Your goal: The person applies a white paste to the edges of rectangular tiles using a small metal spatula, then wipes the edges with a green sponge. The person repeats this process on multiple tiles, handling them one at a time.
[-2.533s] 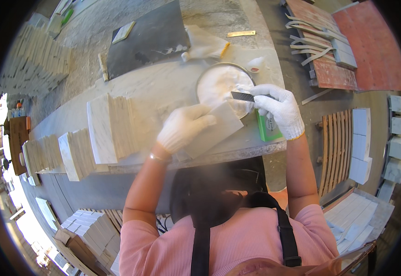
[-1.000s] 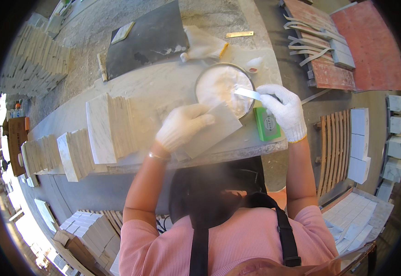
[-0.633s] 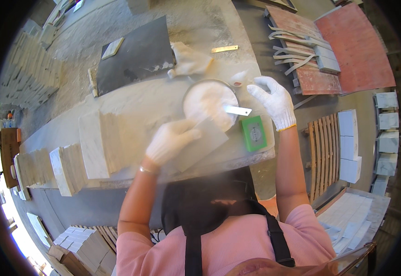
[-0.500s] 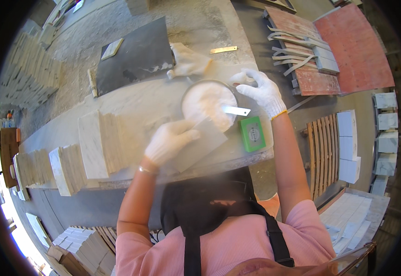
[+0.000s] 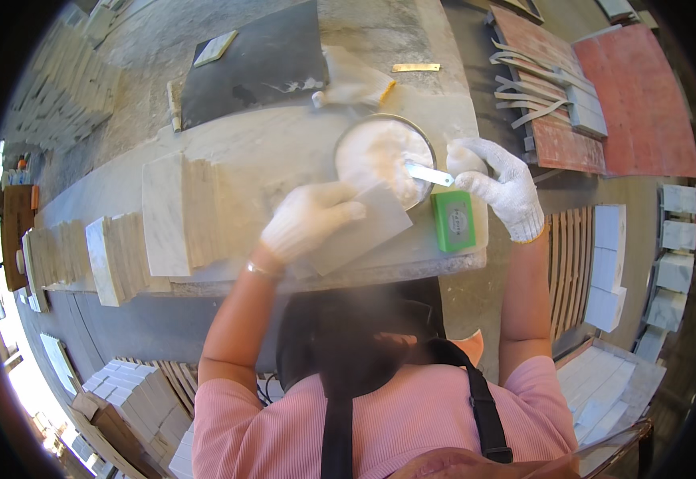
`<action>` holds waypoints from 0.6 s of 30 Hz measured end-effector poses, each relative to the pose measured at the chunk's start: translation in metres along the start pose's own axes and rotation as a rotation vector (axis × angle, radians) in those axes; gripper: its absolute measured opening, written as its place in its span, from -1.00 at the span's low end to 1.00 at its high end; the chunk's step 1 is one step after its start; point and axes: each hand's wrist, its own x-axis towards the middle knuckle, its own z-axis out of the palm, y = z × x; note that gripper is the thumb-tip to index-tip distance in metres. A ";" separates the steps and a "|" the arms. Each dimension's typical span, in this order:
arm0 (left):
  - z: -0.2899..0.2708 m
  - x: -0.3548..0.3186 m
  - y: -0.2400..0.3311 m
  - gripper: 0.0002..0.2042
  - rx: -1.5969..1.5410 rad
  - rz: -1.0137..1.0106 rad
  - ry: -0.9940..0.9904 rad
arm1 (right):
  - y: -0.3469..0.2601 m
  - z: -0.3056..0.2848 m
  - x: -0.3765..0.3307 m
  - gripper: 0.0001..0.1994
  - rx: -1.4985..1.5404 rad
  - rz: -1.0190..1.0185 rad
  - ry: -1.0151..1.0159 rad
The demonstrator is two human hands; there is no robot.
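Observation:
My left hand, in a white knit glove, grips a flat pale grey tile by its left side, thumb on top. The tile lies tilted over the table's near edge, its far corner close to a round bowl of white paste. A flat metal strip with a hole in its end rests in the paste, pointing right. My right hand, also gloved, is just right of the bowl, above a green box. Its fingers curl around a small pale shape, too unclear to name.
Stacks of marble tiles stand along the left of the table. Farther back lie a black sheet, a loose glove and a brass-coloured strip. Right of the table, slatted pallets and red boards are on the floor.
My right hand has moved right and nearer to me, from the bowl's far right rim to beside the green box. The left hand still grips the tile. The whole view has shifted slightly.

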 end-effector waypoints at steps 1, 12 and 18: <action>0.000 -0.001 0.002 -0.61 -0.001 0.008 -0.002 | -0.004 0.003 -0.004 -0.48 -0.073 -0.024 0.011; -0.001 -0.003 0.014 -0.61 0.051 0.048 -0.001 | -0.019 0.018 -0.010 -0.60 -0.412 -0.188 -0.003; -0.001 -0.005 0.014 -0.62 0.064 0.050 -0.001 | -0.019 0.020 -0.007 -0.60 -0.511 -0.216 -0.006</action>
